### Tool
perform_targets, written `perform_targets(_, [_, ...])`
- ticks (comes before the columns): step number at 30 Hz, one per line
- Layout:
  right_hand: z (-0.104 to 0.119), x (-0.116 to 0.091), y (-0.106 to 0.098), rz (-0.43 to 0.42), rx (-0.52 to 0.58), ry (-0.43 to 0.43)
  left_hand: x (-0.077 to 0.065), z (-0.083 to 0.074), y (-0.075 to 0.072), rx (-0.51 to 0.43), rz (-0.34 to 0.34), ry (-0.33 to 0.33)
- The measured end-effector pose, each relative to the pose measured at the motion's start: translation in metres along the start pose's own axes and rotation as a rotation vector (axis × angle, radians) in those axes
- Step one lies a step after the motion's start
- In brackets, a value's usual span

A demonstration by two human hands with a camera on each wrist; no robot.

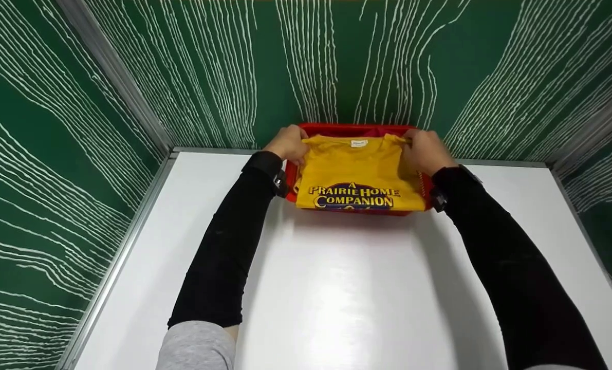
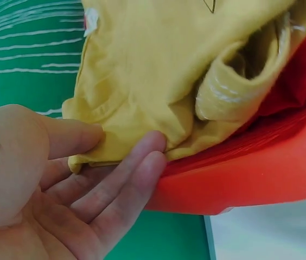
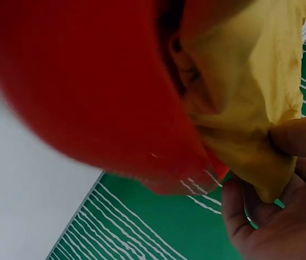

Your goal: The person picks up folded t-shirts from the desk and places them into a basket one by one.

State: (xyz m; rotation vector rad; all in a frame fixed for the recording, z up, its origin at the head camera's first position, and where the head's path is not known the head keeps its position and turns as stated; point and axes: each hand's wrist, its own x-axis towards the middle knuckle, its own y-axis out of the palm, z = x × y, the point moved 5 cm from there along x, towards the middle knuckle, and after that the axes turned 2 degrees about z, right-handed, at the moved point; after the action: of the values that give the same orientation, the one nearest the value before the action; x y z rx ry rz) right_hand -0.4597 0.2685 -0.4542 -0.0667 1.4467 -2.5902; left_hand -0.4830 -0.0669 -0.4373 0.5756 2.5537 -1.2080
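Note:
A folded yellow T-shirt point(image 1: 357, 164) with "A Prairie Home Companion" lettering lies over a red basket point(image 1: 424, 187), collar and white tag toward the back. My left hand point(image 1: 289, 144) pinches its far left corner; in the left wrist view the left hand point(image 2: 88, 184) has its thumb on top and fingers beneath the cloth point(image 2: 131, 97). On the far right corner, my right hand point(image 1: 429, 151) pinches the shirt likewise. The right wrist view shows the right hand point(image 3: 283, 184) gripping yellow fabric point(image 3: 250, 119) beside the basket wall point(image 3: 88, 97). Darker red cloth point(image 2: 294, 86) shows inside the basket.
The basket stands at the back of a white table point(image 1: 336, 288), close to a green wall point(image 1: 264, 77) with white wavy lines. Further green panels point(image 1: 28, 169) rise along the left and right sides. Metal strips edge the table.

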Motion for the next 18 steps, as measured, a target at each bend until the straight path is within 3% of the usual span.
perform_targets(7, [0.006,0.002,0.001,-0.020,-0.014,-0.014,0.005,0.001,-0.001,0.012,-0.008,-0.037])
perform_targets(18, [0.010,0.006,-0.010,-0.092,-0.095,-0.036,0.011,-0.003,0.000,-0.009,-0.018,-0.029])
